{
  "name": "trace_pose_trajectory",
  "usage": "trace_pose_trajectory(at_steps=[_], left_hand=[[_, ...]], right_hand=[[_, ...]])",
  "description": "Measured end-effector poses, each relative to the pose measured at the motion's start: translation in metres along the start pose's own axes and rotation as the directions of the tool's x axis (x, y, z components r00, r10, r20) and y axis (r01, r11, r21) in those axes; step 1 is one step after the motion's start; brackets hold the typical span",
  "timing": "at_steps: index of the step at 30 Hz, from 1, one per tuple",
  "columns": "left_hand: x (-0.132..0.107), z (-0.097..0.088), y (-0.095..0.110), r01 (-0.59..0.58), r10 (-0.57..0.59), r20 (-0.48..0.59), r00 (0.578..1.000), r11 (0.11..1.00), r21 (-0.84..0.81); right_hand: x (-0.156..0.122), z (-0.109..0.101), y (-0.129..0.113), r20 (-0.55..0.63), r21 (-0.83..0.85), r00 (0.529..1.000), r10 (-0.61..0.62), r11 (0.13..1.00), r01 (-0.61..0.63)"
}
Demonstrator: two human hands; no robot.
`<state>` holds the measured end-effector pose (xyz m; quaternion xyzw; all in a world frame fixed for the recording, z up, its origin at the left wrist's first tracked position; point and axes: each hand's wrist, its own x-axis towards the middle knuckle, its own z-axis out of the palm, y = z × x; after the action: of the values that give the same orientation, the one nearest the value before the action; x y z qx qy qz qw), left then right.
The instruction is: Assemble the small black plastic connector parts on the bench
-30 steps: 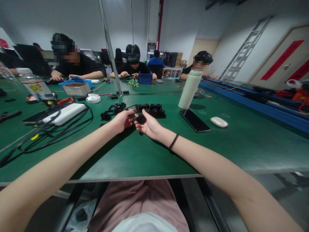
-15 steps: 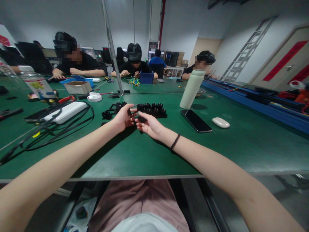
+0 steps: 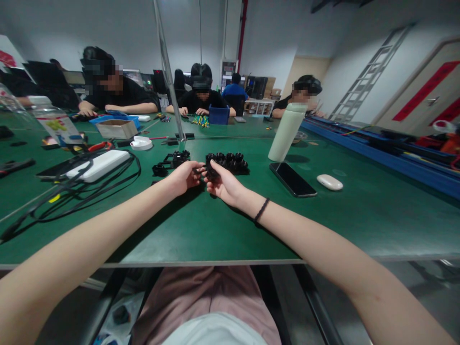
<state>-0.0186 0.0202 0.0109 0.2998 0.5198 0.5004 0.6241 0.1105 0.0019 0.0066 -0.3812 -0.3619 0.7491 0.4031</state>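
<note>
Just above the green table, my two hands meet in front of me. My right hand (image 3: 225,184) is closed around a small dark black part (image 3: 212,173), thumb on top; its exact kind is too dark to tell. My left hand (image 3: 187,178) has its fingers curled at the left side of that part, pinching a dark piece that is mostly hidden by the fingers. Right behind my hands stands a cluster of black round-topped parts (image 3: 233,163) in rows. To the left of it lie black bracket-like parts (image 3: 172,162).
On the right are a pale green bottle (image 3: 287,132), a phone (image 3: 293,179) and a white oval case (image 3: 329,182). At left lie a white power bank (image 3: 98,166), black cables (image 3: 89,203) and a drink bottle (image 3: 57,124). Several co-workers sit across the table (image 3: 230,230).
My left fingers have drawn closer together, and the black frame-like piece in them shows less. My right thumb has moved up onto the dark part, which now sits more upright.
</note>
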Motion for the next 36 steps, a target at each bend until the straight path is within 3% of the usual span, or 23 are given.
trace_pose_trajectory(at_steps=[5,14,19,29,36], left_hand=[[0.004,-0.0023,-0.0027,-0.012,0.012,-0.009,1.0,1.0,-0.014],[0.0035,-0.0017,-0.003,-0.02,0.022,0.065,0.998,0.999,-0.042],[-0.0005,-0.0003,-0.0018,-0.055,0.055,0.019,0.998,0.997,-0.047],[0.0019,-0.0007,-0.0016,-0.036,0.036,0.006,0.999,0.999,-0.008],[-0.0017,0.001,-0.0002,-0.047,0.047,0.01,0.999,0.999,0.01]], right_hand=[[0.0003,0.0002,0.0002,-0.008,0.024,1.0,0.016,1.0,-0.016],[0.0045,-0.0008,0.0025,0.015,0.094,1.0,0.004,0.996,-0.005],[0.0033,-0.0013,0.003,0.054,0.061,0.999,-0.007,0.998,0.003],[-0.0033,0.0025,0.0027,0.012,-0.014,0.999,-0.032,0.999,0.032],[0.0016,-0.0006,0.0028,0.052,0.057,0.998,-0.026,0.998,0.023]])
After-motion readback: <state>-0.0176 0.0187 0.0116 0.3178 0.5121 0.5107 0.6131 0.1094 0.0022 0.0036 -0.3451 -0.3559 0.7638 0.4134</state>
